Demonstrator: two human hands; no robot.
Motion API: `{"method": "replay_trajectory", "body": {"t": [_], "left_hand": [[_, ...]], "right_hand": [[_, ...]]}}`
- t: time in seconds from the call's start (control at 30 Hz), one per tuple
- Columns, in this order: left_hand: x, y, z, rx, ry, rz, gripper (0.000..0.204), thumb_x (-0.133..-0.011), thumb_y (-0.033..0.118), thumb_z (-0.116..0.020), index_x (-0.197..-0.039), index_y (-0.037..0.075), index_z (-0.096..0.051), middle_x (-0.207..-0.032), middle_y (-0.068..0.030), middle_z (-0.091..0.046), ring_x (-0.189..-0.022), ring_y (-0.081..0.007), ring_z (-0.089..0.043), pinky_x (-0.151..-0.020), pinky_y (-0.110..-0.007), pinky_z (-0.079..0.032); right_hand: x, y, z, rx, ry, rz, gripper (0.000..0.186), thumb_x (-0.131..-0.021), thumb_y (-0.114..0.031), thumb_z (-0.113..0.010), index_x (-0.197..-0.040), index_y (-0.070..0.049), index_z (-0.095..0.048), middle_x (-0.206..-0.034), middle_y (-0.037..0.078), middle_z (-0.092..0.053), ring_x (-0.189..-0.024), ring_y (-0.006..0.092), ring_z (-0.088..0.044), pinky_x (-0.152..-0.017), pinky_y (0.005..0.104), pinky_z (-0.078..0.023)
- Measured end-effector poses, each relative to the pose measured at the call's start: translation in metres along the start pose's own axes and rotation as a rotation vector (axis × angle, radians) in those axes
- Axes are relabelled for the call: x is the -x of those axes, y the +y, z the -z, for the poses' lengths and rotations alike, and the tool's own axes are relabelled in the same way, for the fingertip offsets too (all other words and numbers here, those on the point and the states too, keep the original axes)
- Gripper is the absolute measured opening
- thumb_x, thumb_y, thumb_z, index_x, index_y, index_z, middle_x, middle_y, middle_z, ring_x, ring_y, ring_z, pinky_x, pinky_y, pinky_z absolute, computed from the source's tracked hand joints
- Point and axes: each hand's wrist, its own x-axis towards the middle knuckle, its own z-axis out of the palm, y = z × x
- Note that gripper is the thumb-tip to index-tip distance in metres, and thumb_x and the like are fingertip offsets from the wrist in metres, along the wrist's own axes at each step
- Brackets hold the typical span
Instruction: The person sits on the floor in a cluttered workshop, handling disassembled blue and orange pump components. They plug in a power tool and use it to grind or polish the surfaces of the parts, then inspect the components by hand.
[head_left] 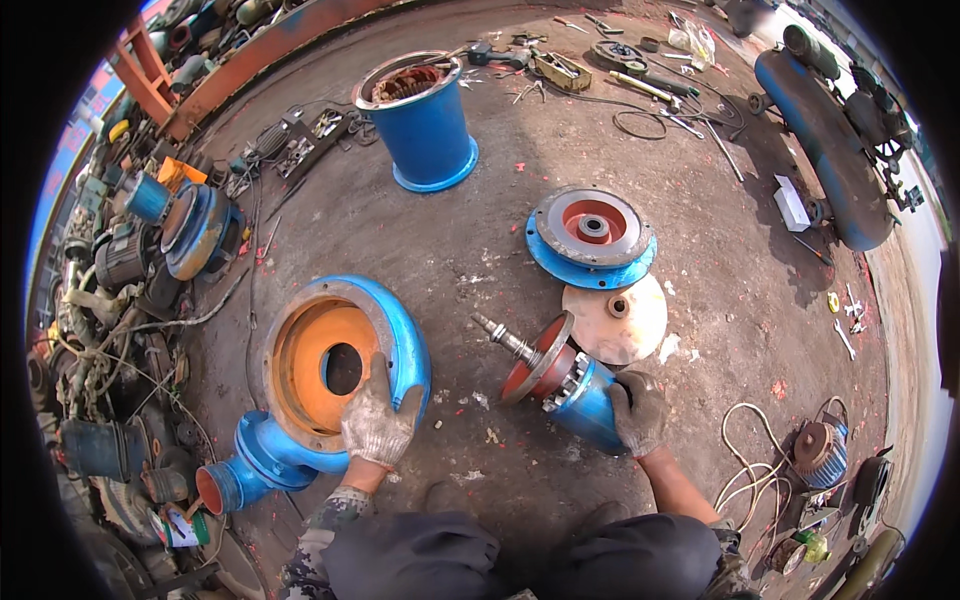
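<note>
You touch blue cylindrical metal housing [588, 404] with gloved right hand [641, 413]; finger closure not discernible. Long axis runs forward-left, steel shaft [512, 340] pointing away from fingers. Gloved left hand [380, 420], thumb and forefinger spread, touches blue snail-shaped metal casing [308, 372], left of shaft.

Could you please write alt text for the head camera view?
A gloved left hand rests on a round blue casing, orange inside; the gloved right hand touches a blue shaft assembly. Beyond, a blue cylinder and a flanged disc sit on the ground.
</note>
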Motion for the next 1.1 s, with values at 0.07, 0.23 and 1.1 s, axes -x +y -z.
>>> {"method": "replay_trajectory", "body": {"t": [0.07,0.23,1.1], "left_hand": [[0.001,-0.006,0.002,-0.049,0.096,-0.092,0.081,-0.094,0.042,-0.077,-0.153,-0.007,-0.051,-0.112,-0.0284,-0.076,-0.095,-0.0419,-0.076,-0.084,-0.052,-0.059],[0.002,-0.014,0.001,-0.026,0.018,-0.043,0.082,-0.097,0.046,-0.074,-0.156,-0.006,-0.049,-0.112,-0.0285,-0.076,-0.094,-0.0421,-0.077,-0.083,-0.052,-0.061],[0.000,-0.006,0.004,-0.006,-0.010,-0.002,0.083,-0.094,0.034,-0.082,-0.155,-0.009,-0.048,-0.122,-0.0296,-0.073,-0.104,-0.0436,-0.075,-0.090,-0.048,-0.060]], "right_hand": [[0.000,-0.005,-0.003,-0.021,-0.002,-0.017,0.022,-0.095,-0.020,-0.076,-0.109,-0.003,-0.075,-0.109,0.019,-0.076,-0.100,0.0405,-0.073,-0.091,0.0494,-0.057],[0.000,-0.002,-0.007,-0.085,-0.027,-0.026,0.020,-0.096,-0.018,-0.073,-0.109,-0.003,-0.074,-0.109,0.021,-0.075,-0.102,0.0414,-0.072,-0.093,0.0495,-0.056],[-0.012,-0.013,0.008,0.146,-0.345,0.274,0.078,-0.088,-0.041,-0.080,-0.148,0.003,-0.055,-0.141,0.030,-0.062,-0.124,0.0497,-0.063,-0.108,0.0573,-0.050]]}}
